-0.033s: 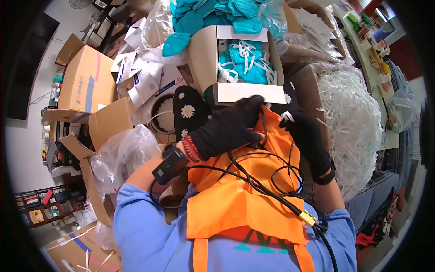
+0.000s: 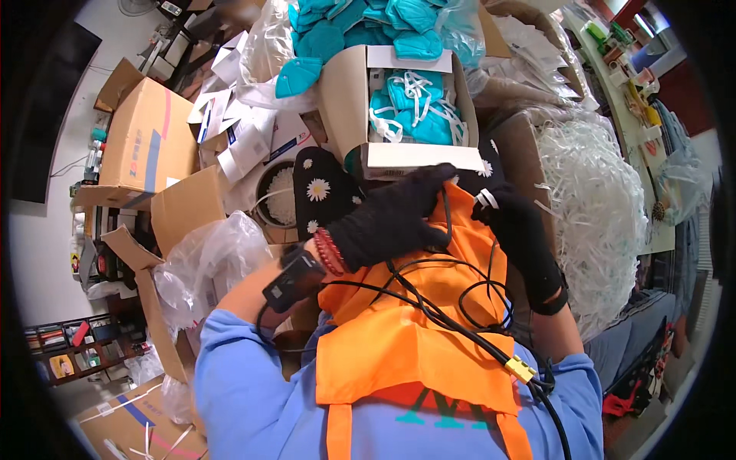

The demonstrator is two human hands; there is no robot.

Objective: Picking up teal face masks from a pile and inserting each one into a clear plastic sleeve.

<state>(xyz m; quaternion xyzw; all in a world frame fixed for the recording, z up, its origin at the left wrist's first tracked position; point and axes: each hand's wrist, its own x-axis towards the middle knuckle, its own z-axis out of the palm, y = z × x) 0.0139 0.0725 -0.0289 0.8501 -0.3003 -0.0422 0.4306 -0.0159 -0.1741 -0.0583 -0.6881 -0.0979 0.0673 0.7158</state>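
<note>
My left hand (image 2: 395,218), in a black glove, reaches over the orange apron (image 2: 414,353) on my lap. Its thumb and forefinger are apart, with black cable beside them, and its fingertips come close to the front flap of the carton (image 2: 424,157). Inside that carton lie teal face masks (image 2: 420,92) with white straps. My right hand (image 2: 514,222), also gloved in black, is closed on a small looped white strap (image 2: 486,198) just right of the apron's upper edge. What else its fingers hold is hidden.
Loose teal masks (image 2: 356,23) are heaped behind the carton. On the right bulges a large bag of white strips (image 2: 594,215). Cardboard boxes (image 2: 142,142) and clear plastic (image 2: 211,268) stand at the left. Black cables (image 2: 460,322) run across my lap.
My left hand has shifted slightly to the right. The carton's front flap sits at a slightly different tilt. My right hand stays nearly in place with the white strap.
</note>
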